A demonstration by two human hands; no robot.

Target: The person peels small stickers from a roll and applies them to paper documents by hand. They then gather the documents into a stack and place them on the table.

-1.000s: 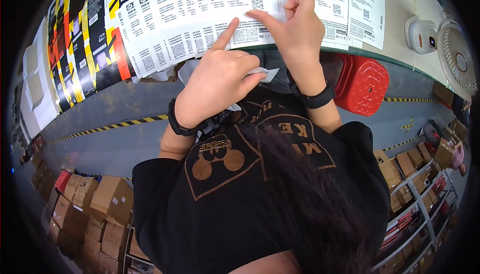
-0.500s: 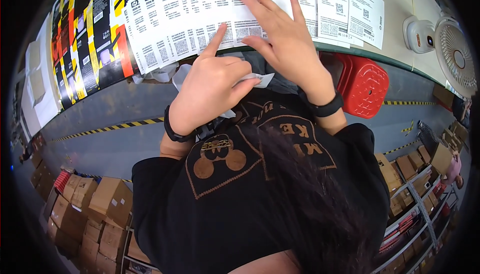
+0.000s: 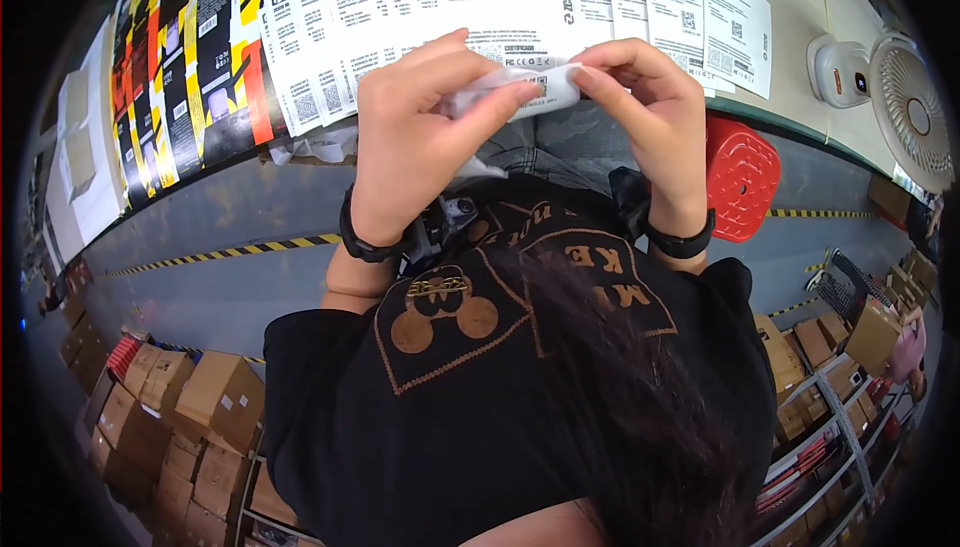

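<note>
My left hand (image 3: 425,142) and my right hand (image 3: 650,112) are raised together over the table edge. Between their fingertips they hold a small white strip of paper or film (image 3: 535,87), pinched at both ends. Behind it a row of white printed sheets (image 3: 400,17) lies overlapped on the table. Both wrists wear black bands. My black shirt with a brown print (image 3: 470,317) fills the lower middle.
Black, yellow and red printed packaging sheets (image 3: 190,67) lie at the left of the table. A red plastic stool (image 3: 740,172) stands under the table edge. A white fan (image 3: 910,107) and a small white device (image 3: 840,67) are at right. Cardboard boxes (image 3: 190,417) are stacked lower left.
My hands have lifted off the white sheets and come together. The small white strip is now pinched between both hands; before, the right hand lay flat on the sheets.
</note>
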